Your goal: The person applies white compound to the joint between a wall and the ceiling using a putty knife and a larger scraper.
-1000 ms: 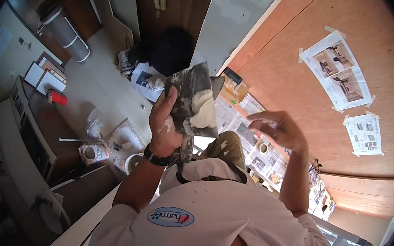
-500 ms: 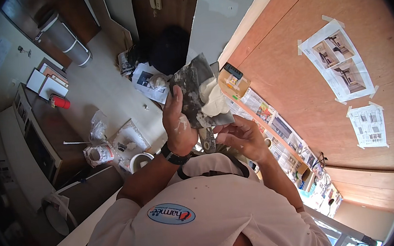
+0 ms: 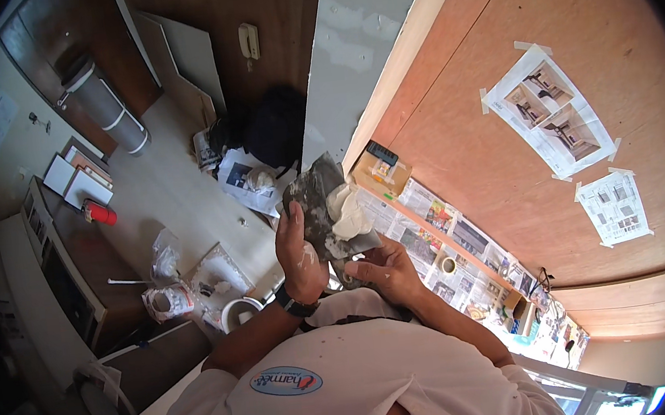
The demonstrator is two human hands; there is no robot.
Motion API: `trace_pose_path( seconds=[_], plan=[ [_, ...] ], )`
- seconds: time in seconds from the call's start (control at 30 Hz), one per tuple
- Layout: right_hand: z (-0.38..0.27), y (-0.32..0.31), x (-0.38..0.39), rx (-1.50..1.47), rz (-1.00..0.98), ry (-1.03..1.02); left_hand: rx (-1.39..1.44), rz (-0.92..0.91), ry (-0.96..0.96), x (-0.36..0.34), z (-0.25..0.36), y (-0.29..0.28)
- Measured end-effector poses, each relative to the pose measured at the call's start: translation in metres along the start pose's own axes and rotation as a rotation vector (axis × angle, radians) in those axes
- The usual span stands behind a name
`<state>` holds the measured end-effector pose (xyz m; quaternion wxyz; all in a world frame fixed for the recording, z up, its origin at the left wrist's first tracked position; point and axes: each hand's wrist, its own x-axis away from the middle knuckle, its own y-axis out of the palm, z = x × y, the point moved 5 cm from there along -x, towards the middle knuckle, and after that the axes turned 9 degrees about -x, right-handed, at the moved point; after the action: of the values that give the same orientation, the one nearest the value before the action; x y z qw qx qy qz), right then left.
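Note:
Cream putty [image 3: 347,212] sits in a thick lump on a dark, stained flat blade [image 3: 308,202], which looks like a broad putty knife. My left hand [image 3: 299,259] grips the blade's left side, its fingers pointing away from me and partly hidden. Dried putty marks the skin, and a dark watch is on the wrist. At the blade's near edge, my right hand [image 3: 390,270] pinches a short, putty-smeared handle [image 3: 343,271]. Whether this handle belongs to the same blade or to a second one under it, I cannot tell.
A grey panel edge [image 3: 342,69] rises just beyond the blade. Newspaper [image 3: 466,246] covers a ledge to the right, with a cup [image 3: 448,265] on it. On the floor at left stand a white bucket [image 3: 240,313], a smeared tub [image 3: 166,302] and a putty-spattered board [image 3: 224,269].
Both hands and the loaded blade have come lower and slightly left in view. My right fingers have closed in on the handle. The view has shifted, showing more of the grey panel.

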<state>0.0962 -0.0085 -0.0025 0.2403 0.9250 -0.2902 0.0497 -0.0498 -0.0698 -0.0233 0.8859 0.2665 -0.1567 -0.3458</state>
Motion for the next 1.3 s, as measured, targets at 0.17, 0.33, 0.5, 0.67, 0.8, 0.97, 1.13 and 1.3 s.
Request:
trace_pose_path(
  seconds=[0.17,0.33,0.5,0.67,0.8,0.97,1.13,1.3],
  plan=[
    [0.001,0.005,0.005,-0.016,0.038,0.063,0.035,-0.023,-0.03,0.005,0.0,0.006],
    [0.001,0.013,0.007,0.05,0.062,0.074,-0.381,-0.107,0.333,0.017,0.012,0.009],
    [-0.004,0.013,0.005,0.015,0.059,-0.016,0.036,-0.057,-0.048,0.003,-0.007,-0.001],
    [0.005,-0.003,0.004,-0.14,0.161,0.028,0.286,-0.099,-0.159,-0.007,0.011,-0.007],
    [0.009,-0.03,0.01,-0.307,0.204,0.035,0.291,-0.066,-0.103,-0.015,0.019,-0.019],
    [-0.014,-0.053,0.027,-0.529,0.111,-0.113,0.328,-0.102,-0.102,-0.024,0.027,-0.017],
    [-0.066,-0.061,0.055,0.039,0.184,-0.303,0.16,-0.337,-0.014,-0.033,0.046,-0.002],
    [-0.121,-0.032,0.056,0.96,0.103,-0.583,-1.021,-0.246,0.632,-0.04,0.067,-0.005]
  ],
)
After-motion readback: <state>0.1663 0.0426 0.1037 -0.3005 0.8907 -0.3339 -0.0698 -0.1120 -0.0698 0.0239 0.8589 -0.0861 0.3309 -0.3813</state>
